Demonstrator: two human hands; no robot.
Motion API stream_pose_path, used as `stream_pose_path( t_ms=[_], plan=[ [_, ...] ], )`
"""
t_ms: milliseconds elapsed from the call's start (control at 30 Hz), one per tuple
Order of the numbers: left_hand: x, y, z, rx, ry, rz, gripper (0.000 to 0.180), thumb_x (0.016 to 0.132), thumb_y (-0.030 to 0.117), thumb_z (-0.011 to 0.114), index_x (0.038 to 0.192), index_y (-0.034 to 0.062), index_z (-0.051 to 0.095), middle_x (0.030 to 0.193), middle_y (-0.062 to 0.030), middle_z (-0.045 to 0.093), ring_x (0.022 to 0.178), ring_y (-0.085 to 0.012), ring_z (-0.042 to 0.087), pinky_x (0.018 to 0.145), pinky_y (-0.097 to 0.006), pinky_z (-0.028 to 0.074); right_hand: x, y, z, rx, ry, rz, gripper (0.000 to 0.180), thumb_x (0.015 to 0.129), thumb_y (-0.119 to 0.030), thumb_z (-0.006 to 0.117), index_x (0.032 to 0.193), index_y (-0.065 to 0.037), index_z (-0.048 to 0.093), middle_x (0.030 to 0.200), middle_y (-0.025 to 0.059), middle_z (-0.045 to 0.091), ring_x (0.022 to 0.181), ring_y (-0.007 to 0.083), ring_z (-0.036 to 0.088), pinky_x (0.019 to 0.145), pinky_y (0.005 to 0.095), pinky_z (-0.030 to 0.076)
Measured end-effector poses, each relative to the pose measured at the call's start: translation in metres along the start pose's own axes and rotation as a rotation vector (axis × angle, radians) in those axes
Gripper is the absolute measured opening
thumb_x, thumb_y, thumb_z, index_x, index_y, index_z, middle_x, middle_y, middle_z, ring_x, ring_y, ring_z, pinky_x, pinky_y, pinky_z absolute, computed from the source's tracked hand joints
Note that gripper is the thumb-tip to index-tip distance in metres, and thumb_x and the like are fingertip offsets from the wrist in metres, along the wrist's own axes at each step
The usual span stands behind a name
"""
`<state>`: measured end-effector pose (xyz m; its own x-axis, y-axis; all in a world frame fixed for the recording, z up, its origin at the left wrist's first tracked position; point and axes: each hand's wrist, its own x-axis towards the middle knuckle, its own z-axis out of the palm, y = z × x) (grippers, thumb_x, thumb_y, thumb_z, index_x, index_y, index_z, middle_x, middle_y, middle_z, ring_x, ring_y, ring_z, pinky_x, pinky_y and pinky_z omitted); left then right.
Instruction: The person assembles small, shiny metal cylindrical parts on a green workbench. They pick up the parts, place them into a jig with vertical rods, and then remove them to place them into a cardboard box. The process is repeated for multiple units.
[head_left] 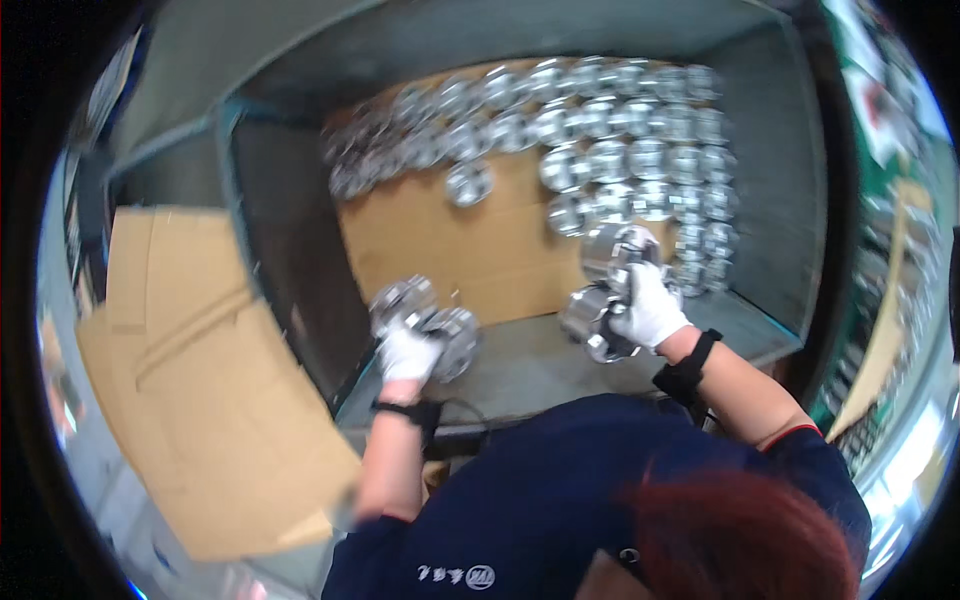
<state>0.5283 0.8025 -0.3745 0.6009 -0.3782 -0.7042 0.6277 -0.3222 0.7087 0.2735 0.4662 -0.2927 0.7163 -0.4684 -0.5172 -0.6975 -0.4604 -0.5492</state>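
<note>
**Both hands loaded: two silver metal parts in each, over the near side of the bin**

Your left hand (408,352), white glove, is closed on a left pair of metal parts (457,347). One sits ahead of your fingers, the other just beside them on the right. Fingers look curled down over the pair; blur hides the fingertips, so can't tell the exact grip on each. Pair is at the bin's near left corner, overlapping the front edge of the cardboard liner (430,245) in view.

Your right hand (650,312), same glove, is closed on a right pair of metal parts (607,250): one ahead of the hand, one to its left and nearer you. Fingers wrap partway round; thumb placement not readable. This pair is at the near right, beside the front end of the right-hand block of parts (650,160).

The bin (780,150) has dark walls. Round silver parts sit in close rows along its far side, with the block reaching toward you on the right. One lone part (468,183) stands forward of the far rows, left of that block, with bare cardboard in front of it.

Outside the bin, on your left: a big creased cardboard sheet (220,400). Black band on each wrist.
</note>
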Motion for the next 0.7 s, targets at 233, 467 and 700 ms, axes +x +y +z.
stream_pose_path(
  t_ms=[233, 467, 700],
  plan=[
    [-0.083, 0.061, 0.084, 0.951, 0.09, 0.081, 0.064, 0.076, 0.009, 0.08, 0.131, 0.0031, 0.049, 0.111, -0.0127, 0.068, 0.101, -0.0243, 0.068, 0.089, -0.036, 0.055, -0.161, 0.034, -0.181, 0.213, 0.446, -0.007, 0.064, 0.069, -0.017, 0.079, 0.125, 0.0, 0.054, 0.119, 0.0253, 0.056, 0.111, 0.0403, 0.057, 0.095, 0.0459, 0.05],
    [-0.203, 0.138, 0.3, 1.354, 0.009, 0.372, 0.073, 0.068, 0.019, 0.085, 0.133, 0.0023, 0.056, 0.122, -0.0214, 0.066, 0.114, -0.0388, 0.065, 0.1, -0.044, 0.051, -0.372, 0.139, -0.35, 0.447, 0.665, 0.153, 0.067, 0.067, -0.017, 0.077, 0.127, 0.003, 0.054, 0.107, 0.0188, 0.066, 0.101, 0.0288, 0.066, 0.088, 0.0386, 0.054],
    [-0.3, 0.146, 0.514, 1.213, -0.566, 0.624, 0.063, 0.069, 0.014, 0.079, 0.126, -0.0042, 0.059, 0.117, -0.0229, 0.07, 0.111, -0.0339, 0.068, 0.098, -0.041, 0.052, -0.466, 0.303, -0.44, 0.482, 0.702, 0.509, 0.077, 0.065, -0.022, 0.083, 0.132, 0.004, 0.055, 0.114, 0.0178, 0.069, 0.102, 0.0258, 0.067, 0.088, 0.0357, 0.055]
  ],
)
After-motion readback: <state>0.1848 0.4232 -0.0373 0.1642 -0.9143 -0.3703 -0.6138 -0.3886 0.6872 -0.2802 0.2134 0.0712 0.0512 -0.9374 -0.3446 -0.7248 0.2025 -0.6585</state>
